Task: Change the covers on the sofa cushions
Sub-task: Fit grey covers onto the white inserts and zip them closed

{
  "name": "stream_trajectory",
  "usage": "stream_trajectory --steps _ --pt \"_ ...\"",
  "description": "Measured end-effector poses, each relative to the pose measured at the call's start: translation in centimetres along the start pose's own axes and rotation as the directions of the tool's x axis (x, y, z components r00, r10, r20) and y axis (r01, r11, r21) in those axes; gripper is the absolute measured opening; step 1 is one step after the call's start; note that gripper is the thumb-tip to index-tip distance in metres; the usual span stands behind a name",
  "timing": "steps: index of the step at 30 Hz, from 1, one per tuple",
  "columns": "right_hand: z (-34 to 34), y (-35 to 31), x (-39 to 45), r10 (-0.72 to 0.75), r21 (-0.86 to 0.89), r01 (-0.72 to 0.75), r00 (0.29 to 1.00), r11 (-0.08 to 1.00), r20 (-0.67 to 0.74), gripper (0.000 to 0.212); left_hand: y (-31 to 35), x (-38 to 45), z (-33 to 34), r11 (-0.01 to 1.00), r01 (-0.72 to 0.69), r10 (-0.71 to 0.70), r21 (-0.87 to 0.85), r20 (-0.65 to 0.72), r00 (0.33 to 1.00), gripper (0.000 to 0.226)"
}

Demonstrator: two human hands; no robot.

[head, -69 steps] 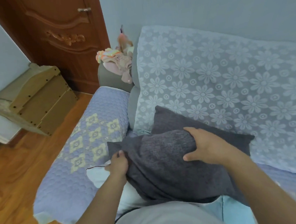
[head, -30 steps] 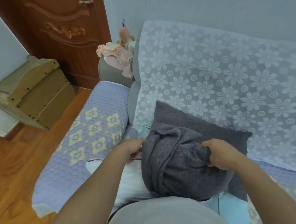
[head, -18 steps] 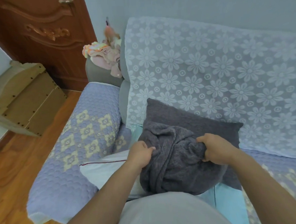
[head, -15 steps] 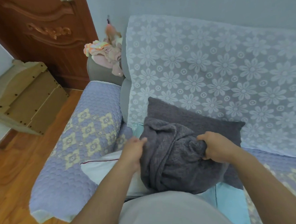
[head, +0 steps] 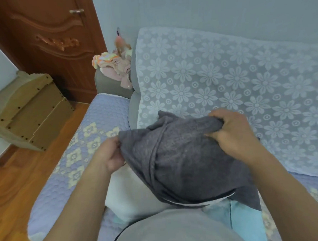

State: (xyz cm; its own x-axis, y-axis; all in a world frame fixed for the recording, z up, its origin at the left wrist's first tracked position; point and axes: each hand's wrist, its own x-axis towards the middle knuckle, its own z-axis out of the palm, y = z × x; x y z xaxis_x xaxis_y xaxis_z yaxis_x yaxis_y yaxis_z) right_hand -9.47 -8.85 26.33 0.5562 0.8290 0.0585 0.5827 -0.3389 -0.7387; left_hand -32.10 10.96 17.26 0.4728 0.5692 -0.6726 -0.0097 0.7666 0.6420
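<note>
Matt grey cover point(head: 177, 156), probably chenille, glossy wooden door point(head: 53, 43)

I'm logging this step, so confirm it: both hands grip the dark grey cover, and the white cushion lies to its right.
One detail is wrong. Left hand and right hand do each have a grip on the dark grey cover, but the head view shows the white cushion to its left, below the left forearm.

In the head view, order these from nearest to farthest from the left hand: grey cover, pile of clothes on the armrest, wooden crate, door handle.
From the left hand:
1. Grey cover, gripped at its left edge.
2. Pile of clothes, up on the armrest behind.
3. Wooden crate, on the floor, far left.
4. Door handle, top of frame.
</note>
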Motion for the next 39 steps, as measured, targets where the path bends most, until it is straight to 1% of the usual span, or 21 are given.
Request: stream_trajectory --steps 3,5,7,9,11,13,15,17,19,20,22,23,24,26,27,28,30,32,34,36,39 --pt "-3.4 -3.6 1.5 -0.064 0.151 0.108 0.960 0.983 -0.272 0.028 6.3 -1.8 2.6 0.979 -0.168 0.171 0.111 -0.016 0.985 0.041" --pt "-7.9 -3.2 2.9 0.002 0.199 0.118 0.854 0.973 -0.520 0.023 10.1 -3.4 3.3 0.957 -0.255 0.260 0.137 -0.017 0.965 0.055" --pt "-11.7 -1.3 4.0 0.113 0.247 0.080 0.728 0.966 -0.676 0.019 13.1 -3.9 2.9 0.959 -0.267 0.273 0.094 -0.059 0.960 0.055" --pt "-13.1 1.4 5.0 0.185 0.236 -0.016 0.672 0.972 -0.717 0.013 15.5 -3.6 2.8 0.945 -0.313 0.321 0.098 -0.090 0.943 0.039" --pt "-12.6 4.4 5.8 0.248 0.228 -0.118 0.655 0.966 -0.713 0.013 15.8 -2.8 3.2 0.932 -0.329 0.347 0.154 -0.111 0.931 0.050" --pt "-11.5 6.7 5.6 0.324 0.260 -0.197 0.650 0.945 -0.688 0.021 14.7 -2.2 4.0 0.936 -0.261 0.285 0.236 -0.073 0.956 0.057" --pt "-10.7 9.1 4.9 0.368 0.200 -0.327 0.615 0.924 -0.697 0.028 14.2 -1.6 5.0 0.943 -0.213 0.237 0.256 -0.068 0.969 0.043" --pt "-10.0 11.0 4.5 0.441 0.166 -0.466 0.578 0.869 -0.687 0.029 14.2 -0.6 6.0 0.928 -0.233 0.275 0.291 -0.112 0.955 0.027" --pt "-8.9 12.3 4.6 0.527 0.119 -0.593 0.586 0.797 -0.615 0.027 13.7 0.8 7.0 0.882 -0.294 0.365 0.369 -0.139 0.921 0.014" --pt "-8.2 12.6 4.8 0.565 0.053 -0.658 0.600 0.751 -0.566 0.026 12.9 1.5 7.6 0.821 -0.309 0.417 0.480 -0.135 0.899 0.018" --pt "-6.3 13.1 4.8 0.623 -0.199 -0.779 0.603 0.595 -0.498 0.031 10.2 2.3 8.1 0.718 -0.300 0.419 0.627 -0.045 0.907 0.030" --pt "-5.3 12.9 5.0 0.586 -0.338 -0.773 0.630 0.537 -0.510 0.036 8.8 2.6 8.3 0.733 -0.286 0.370 0.617 -0.008 0.929 0.028" --pt "-4.2 12.4 5.4 0.471 -0.452 -0.701 0.709 0.551 -0.525 0.041 7.3 3.1 8.0 0.761 -0.273 0.333 0.588 0.007 0.943 0.021" --pt "-1.2 10.7 6.4 0.110 -0.623 -0.350 0.914 0.699 -0.390 0.050 4.9 4.6 7.2 0.794 -0.246 0.324 0.557 -0.044 0.945 0.015" --pt "0.5 9.4 7.0 -0.054 -0.653 -0.136 0.964 0.745 -0.262 0.055 3.9 5.3 6.8 0.819 -0.230 0.308 0.525 -0.066 0.949 0.016" --pt "2.1 8.5 7.9 -0.120 -0.648 0.007 0.984 0.762 -0.131 0.058 3.0 5.8 6.3 0.845 -0.224 0.297 0.485 -0.077 0.952 0.017" --pt "4.4 7.5 9.6 0.000 -0.687 0.031 0.999 0.726 0.045 0.058 1.9 6.3 4.5 0.866 -0.212 0.314 0.453 -0.163 0.935 0.017" --pt "5.0 8.3 10.6 0.216 -0.779 -0.062 0.972 0.624 0.095 0.060 1.8 6.4 1.3 0.885 -0.194 0.339 0.423 -0.302 0.891 0.015" --pt "4.7 9.4 10.6 0.316 -0.849 -0.092 0.944 0.521 0.091 0.059 1.8 6.5 -3.5 0.902 -0.145 0.323 0.407 -0.412 0.852 0.017" --pt "4.4 9.9 10.5 0.281 -0.874 -0.083 0.958 0.478 0.063 0.049 0.5 6.8 -7.8 0.867 -0.023 0.288 0.498 -0.463 0.838 0.024" --pt "6.1 9.0 9.9 0.111 -0.853 0.005 0.991 0.522 0.073 0.028 -2.7 7.1 -10.3 0.617 0.161 0.370 0.770 -0.464 0.805 0.023"
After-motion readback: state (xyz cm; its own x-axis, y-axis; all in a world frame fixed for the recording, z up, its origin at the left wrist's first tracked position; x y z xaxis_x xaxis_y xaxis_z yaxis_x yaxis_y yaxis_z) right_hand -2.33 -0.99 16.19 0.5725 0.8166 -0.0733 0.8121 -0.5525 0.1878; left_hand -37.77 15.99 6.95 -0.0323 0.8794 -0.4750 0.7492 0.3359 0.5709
